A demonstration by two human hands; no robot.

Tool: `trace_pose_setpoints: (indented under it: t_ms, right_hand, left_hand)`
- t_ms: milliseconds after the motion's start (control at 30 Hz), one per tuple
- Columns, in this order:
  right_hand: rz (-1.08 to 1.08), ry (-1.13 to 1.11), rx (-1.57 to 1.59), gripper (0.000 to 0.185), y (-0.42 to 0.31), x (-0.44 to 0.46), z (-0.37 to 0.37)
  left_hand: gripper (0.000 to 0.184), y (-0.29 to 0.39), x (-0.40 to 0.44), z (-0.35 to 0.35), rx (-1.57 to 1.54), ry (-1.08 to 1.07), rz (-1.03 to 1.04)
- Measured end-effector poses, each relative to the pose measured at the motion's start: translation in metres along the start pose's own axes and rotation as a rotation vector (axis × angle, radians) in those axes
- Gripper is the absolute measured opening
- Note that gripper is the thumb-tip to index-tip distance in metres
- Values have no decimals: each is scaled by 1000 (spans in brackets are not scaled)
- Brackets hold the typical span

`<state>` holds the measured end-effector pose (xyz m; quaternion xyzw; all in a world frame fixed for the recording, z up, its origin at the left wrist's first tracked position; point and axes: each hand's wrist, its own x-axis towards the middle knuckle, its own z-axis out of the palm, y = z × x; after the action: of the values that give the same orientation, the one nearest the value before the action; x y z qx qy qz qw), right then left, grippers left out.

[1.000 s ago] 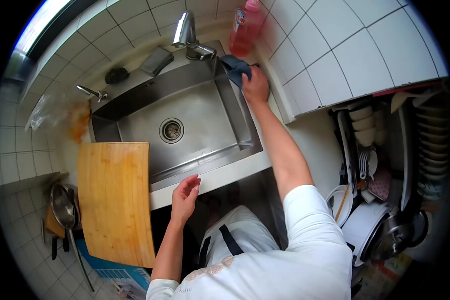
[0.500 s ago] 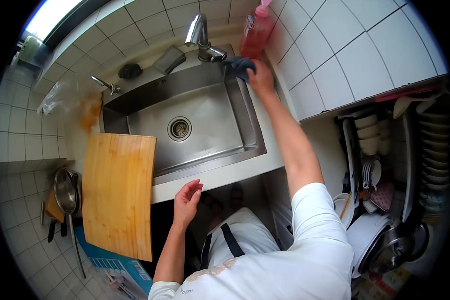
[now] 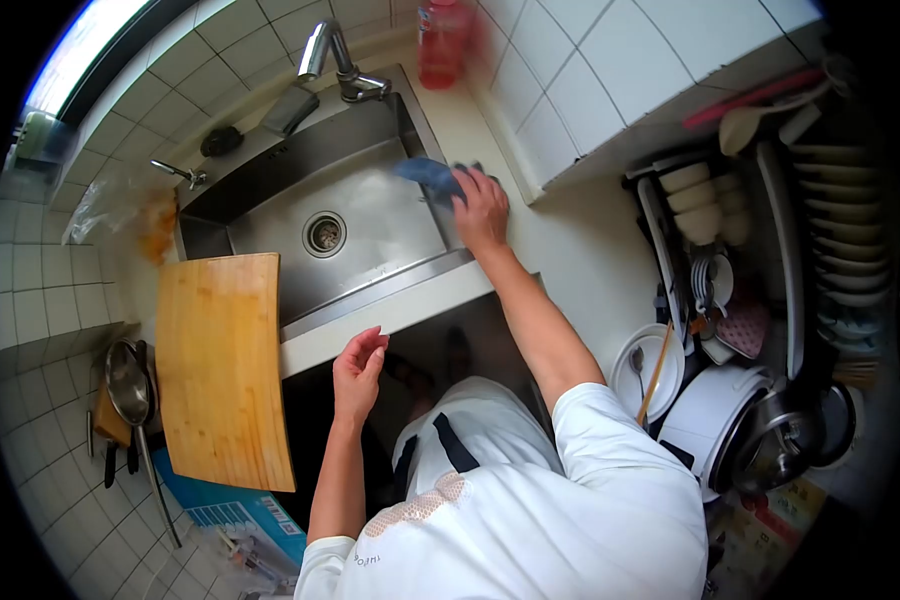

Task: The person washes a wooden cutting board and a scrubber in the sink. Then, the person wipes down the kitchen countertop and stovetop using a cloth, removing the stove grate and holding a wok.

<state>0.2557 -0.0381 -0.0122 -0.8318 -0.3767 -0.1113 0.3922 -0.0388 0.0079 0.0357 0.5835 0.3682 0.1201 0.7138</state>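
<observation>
My right hand (image 3: 482,212) is closed on a dark blue-grey cloth (image 3: 432,178) at the right rim of the steel sink (image 3: 340,290). A loose end of the cloth, blurred by motion, hangs over the basin. My left hand (image 3: 358,370) is empty, its fingers loosely bent and the thumb apart, in front of the counter's front edge. To its left, the wooden cutting board (image 3: 220,370) lies at the sink's left front corner. The chrome faucet (image 3: 338,65) stands behind the basin.
A red bottle (image 3: 442,45) stands in the back corner. A sponge (image 3: 290,110) and a dark scrubber (image 3: 221,141) lie behind the sink. On the right are stacked bowls (image 3: 692,205), a plate (image 3: 660,375) with chopsticks and a spoon, and pots. A strainer (image 3: 128,385) hangs left.
My right hand has brought the cloth from beside the bottle toward me along the sink's right rim. The view has shifted right. My left hand stays empty before the counter.
</observation>
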Motion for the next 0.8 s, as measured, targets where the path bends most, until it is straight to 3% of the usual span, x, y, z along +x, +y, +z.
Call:
trace_pose_setpoints:
  t_ms: [67, 167, 233, 333, 367, 433, 567, 800]
  right_hand:
    - [-90, -66, -275, 42, 11, -37, -20]
    - [1, -151, -229, 45, 26, -65, -55]
    - [76, -10, -230, 46, 63, -85, -78]
    - [390, 272, -339, 41, 101, -102, -122]
    - [566, 290, -470, 41, 98, -103, -131]
    - [585, 257, -672, 41, 97, -106, -119]
    - [409, 111, -508, 41, 44, -94, -74]
    - [-78, -193, -154, 36, -18, -97, -28]
  left_hand:
    - [27, 3, -3, 9, 22, -27, 10]
    - [27, 12, -8, 18, 6, -55, 23]
    - [28, 19, -13, 21, 1, -62, 26]
    - [28, 23, -19, 16, 32, -66, 35]
    - [28, 21, -20, 13, 33, -61, 36]
    - [28, 15, -19, 10, 25, -47, 20]
    - [28, 13, -11, 27, 60, -66, 19]
    - [28, 16, 6, 71, 31, -147, 10]
